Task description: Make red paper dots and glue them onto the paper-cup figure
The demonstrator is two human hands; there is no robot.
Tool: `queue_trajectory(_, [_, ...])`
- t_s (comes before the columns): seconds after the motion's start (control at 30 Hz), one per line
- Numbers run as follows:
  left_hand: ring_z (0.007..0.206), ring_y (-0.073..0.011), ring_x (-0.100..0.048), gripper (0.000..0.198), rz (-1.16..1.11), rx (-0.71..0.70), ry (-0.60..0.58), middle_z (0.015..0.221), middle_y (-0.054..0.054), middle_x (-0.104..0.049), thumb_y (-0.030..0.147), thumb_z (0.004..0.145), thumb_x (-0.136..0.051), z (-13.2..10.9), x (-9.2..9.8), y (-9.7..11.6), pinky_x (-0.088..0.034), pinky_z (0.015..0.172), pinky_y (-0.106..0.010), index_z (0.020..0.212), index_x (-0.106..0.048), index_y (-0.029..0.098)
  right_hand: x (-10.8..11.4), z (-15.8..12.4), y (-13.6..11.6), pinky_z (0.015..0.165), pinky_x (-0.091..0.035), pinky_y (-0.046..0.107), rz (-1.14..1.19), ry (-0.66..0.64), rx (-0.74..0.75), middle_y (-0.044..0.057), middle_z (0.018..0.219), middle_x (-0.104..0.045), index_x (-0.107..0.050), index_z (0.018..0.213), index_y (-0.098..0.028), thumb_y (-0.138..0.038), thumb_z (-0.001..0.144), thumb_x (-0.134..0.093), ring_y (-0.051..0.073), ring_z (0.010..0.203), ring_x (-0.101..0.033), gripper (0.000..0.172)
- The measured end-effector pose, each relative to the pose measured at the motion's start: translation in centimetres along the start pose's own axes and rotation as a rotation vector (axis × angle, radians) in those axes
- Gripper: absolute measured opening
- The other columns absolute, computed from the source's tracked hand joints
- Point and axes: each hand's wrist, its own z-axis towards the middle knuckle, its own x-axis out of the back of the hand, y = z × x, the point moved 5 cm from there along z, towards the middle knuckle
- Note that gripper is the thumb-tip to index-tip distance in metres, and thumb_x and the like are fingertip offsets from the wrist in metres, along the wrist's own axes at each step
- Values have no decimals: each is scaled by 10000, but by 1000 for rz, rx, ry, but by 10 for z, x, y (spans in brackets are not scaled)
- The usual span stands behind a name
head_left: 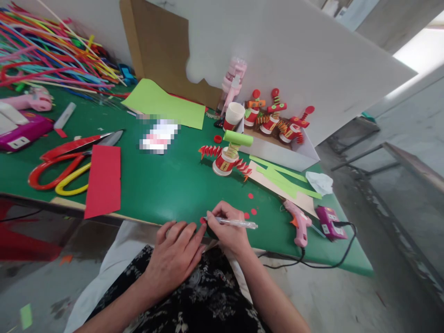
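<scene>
My right hand [231, 226] is closed around a clear-barrelled pen [239, 223], its tip toward a small red paper disc [203, 221] at the table's front edge. Lying flat beside it, my left hand [180, 245] has its fingers stretched out and a fingertip at the disc. Several more red discs [250, 196] lie to the right of my hands. Farther back stands a paper-cup figure [224, 162] with folded red arms and a green paper roll on top.
Similar figures [270, 122] stand in a white box [301, 157] at the back right. A pink glue gun [300, 226] with its cable lies right. To the left are large red-handled scissors [65, 159], red paper [104, 180] and colourful pipe cleaners [52, 51]. Green paper [166, 101] lies behind.
</scene>
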Motion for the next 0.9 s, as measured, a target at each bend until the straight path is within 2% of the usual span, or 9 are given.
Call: queue_trajectory(0.9, [980,-255,-545,323,-5,-9,-16,983,-113,-686,283,968,-464,1,2,0,-354,958,-423,1137,-692,127,-1,0,-1,475,-347,217,14,-14,-1,-49,498,-514,-493,568,-227,-336,762,-579,98,450,-427,238])
